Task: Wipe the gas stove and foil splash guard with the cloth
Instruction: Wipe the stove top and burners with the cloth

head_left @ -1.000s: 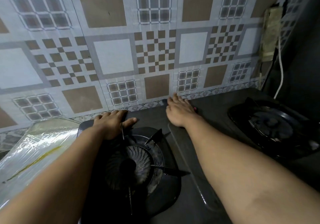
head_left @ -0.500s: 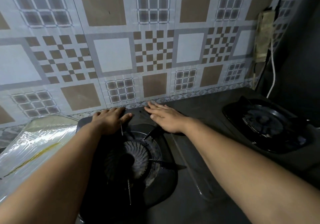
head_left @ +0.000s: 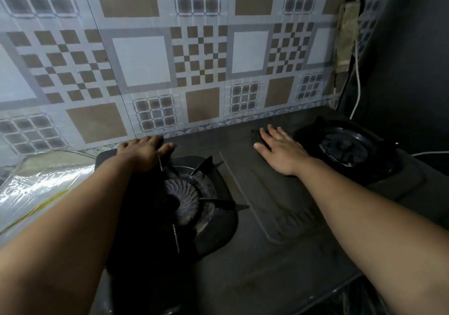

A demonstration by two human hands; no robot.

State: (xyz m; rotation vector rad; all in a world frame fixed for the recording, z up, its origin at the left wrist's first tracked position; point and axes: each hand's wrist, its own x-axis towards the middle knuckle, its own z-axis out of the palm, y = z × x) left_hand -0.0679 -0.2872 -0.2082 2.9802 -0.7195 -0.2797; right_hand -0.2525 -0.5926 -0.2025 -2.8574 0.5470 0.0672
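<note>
Two burners (head_left: pixel 184 200) flanking flat hands (head_left: pixel 283 151).

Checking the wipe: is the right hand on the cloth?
Touching. The head view shows the right hand lying flat on the dark cloth, which peeks out beneath its fingers on the stove.

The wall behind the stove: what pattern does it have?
The wall shows squares, checkerboards and small grids in brown, grey and white, seen best in the head view.

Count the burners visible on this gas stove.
2. The near-left burner sits just in front of the left hand; the far-right burner sits right of the right hand. None appears hidden on the gas stove.
</note>
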